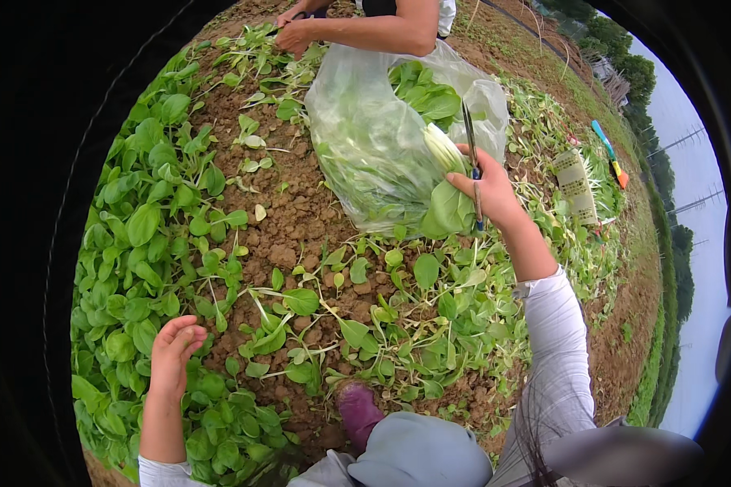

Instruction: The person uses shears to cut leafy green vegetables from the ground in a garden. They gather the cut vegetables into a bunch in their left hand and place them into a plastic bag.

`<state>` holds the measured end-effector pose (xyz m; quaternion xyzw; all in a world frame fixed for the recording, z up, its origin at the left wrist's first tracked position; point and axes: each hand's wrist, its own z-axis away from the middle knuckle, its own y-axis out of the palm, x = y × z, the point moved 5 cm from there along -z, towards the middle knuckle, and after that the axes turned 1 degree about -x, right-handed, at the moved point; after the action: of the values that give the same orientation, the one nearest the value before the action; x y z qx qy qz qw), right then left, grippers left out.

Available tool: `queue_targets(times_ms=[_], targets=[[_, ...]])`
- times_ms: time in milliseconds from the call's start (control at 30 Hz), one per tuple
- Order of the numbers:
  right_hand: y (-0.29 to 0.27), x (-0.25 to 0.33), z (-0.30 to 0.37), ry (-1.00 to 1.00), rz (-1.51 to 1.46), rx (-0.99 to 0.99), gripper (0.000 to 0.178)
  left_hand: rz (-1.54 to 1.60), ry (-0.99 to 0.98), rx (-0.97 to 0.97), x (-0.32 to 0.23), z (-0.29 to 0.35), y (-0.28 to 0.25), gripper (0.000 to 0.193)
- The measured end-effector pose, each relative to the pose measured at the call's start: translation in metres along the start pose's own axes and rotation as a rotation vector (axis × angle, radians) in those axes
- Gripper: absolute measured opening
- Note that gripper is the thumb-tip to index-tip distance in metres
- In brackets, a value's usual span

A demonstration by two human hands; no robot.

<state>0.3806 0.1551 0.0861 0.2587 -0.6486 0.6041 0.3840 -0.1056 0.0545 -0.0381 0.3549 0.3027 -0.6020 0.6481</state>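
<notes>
My right hand (494,191) is closed around a pair of scissors (470,130) with dark blades pointing up and a blue handle. The same hand also grips a bunch of leafy greens (443,148), its pale stem ends upward and its leaves hanging down. It is over the near right side of a large clear plastic bag (357,130) filled with greens. Loosely bent and with nothing visible in it, my left hand (176,345) hovers beside the dense row of growing greens (142,235) on the left.
Across the bag, another person's hands (294,31) work low among plants. Cut leaves and stems (447,325) litter the soil. A patterned packet (575,185) and a blue-and-orange tool (607,150) lie at right. A purple boot (357,410) stands below.
</notes>
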Motion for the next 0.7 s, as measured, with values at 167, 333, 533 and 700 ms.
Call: queue_targets(times_ms=[167, 333, 533, 700], targets=[[0.08, 0.02, 0.085, -0.235, 0.267, 0.436, 0.045, -0.022, 0.011, 0.0, 0.008, 0.001, 0.009, 0.018], [0.086, 0.061, 0.113, -0.339, 0.283, 0.589, 0.049, -0.048, 0.01, 0.0, 0.007, 0.011, 0.01, 0.018], [-0.007, 0.124, -0.02, -0.737, -0.153, -0.278, 0.045, -0.053, -0.014, -0.098, 0.01, 0.024, -0.013, 0.017], [0.006, 0.046, -0.104, -0.589, 0.597, -0.185, 0.046, -0.145, -0.005, -0.116, 0.014, 0.042, -0.026, 0.016]])
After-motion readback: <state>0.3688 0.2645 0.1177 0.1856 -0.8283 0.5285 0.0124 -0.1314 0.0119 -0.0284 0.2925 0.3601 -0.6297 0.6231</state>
